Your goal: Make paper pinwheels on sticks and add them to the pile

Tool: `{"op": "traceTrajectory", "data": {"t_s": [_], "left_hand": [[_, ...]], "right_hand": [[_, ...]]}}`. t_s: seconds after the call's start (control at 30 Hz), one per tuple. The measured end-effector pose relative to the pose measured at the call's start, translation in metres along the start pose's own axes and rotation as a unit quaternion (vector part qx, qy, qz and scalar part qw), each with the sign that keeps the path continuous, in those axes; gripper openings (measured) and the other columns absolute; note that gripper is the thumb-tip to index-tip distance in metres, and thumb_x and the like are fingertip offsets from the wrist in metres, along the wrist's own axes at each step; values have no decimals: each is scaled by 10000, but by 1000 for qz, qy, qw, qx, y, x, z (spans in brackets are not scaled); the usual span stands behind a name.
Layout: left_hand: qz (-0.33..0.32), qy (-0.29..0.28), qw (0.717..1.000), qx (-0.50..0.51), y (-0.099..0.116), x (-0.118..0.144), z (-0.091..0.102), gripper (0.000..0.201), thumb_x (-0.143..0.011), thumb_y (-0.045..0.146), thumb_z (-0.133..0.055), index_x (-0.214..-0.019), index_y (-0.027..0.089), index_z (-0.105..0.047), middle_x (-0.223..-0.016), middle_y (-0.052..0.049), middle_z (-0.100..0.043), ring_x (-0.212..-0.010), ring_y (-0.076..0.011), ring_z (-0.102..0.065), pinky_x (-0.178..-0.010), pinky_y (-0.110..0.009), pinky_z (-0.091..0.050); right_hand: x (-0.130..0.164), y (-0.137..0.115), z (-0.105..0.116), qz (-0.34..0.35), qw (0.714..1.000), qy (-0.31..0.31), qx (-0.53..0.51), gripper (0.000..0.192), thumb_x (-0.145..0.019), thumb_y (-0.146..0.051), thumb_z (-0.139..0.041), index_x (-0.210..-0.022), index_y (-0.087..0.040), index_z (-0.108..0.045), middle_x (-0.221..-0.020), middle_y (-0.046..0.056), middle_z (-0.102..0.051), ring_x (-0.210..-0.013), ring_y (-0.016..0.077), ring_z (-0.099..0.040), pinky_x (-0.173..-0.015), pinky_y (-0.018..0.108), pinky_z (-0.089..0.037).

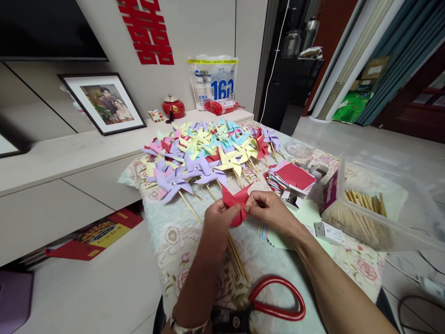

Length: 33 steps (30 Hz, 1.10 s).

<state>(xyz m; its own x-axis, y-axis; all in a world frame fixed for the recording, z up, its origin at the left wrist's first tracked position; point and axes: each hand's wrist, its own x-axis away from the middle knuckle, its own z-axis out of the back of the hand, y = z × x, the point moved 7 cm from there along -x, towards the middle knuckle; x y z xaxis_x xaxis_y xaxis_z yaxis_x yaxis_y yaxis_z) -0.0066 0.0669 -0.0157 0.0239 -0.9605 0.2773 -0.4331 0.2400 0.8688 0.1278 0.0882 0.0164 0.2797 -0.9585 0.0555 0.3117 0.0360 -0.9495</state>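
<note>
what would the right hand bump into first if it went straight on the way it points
The right hand would first meet the red folded paper it is touching; beyond that, probably the left hand, which grips the same paper, though depth is unclear.

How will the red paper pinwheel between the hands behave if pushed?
The red paper pinwheel should be light: it looks like one folded sheet, pinched in the fingers. Its pointed upper blades will probably bend, since they stick up unsupported. Thin-looking paper may also crease.
</note>
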Motion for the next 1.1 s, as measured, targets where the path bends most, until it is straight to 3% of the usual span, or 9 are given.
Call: {"op": "traceTrajectory", "data": {"t_s": [0.27, 0.6, 1.0, 1.1], "left_hand": [[-4, 7, 1000, -8, -2, -1, 0, 262, -588, 240, -814, -814, 120, -757, -701, -53, -749, -570, -130, -627, -575, -235, -486], [-18, 18, 999, -34, 1, 1, -1, 206, -587, 238, -800, -742, 114, -747, -599, -15, -698, -505, -93, -562, -519, -197, -429], [-7, 5, 998, -63, -2, 0, 3, 206, -630, 271, -771, -761, 115, -737, -602, -16, -696, -520, -112, -564, -531, -219, -427], [7, -3, 998, -54, 0, 2, 2, 198, -620, 277, -774, -743, 126, -739, -586, -9, -684, -539, -131, -586, -558, -237, -452]], "right_hand": [[2, -7, -1, 24, 998, 13, 57, 101, -714, -253, -581, -633, -193, -570, -552, -62, -440, -532, 103, -361, -519, 249, -252], [1, -4, 1, 4, 997, 17, 70, 100, -694, -261, -581, -631, -183, -587, -556, -50, -480, -545, 107, -391, -529, 243, -277], [1, 0, -1, -21, 1000, -3, 8, 181, -707, -329, -663, -638, -188, -573, -548, -55, -463, -537, 112, -374, -522, 256, -263], [1, -5, 15, 38, 995, 76, -44, 281, -763, -405, -706, -636, -187, -582, -566, -49, -477, -551, 112, -386, -544, 264, -289]]}}
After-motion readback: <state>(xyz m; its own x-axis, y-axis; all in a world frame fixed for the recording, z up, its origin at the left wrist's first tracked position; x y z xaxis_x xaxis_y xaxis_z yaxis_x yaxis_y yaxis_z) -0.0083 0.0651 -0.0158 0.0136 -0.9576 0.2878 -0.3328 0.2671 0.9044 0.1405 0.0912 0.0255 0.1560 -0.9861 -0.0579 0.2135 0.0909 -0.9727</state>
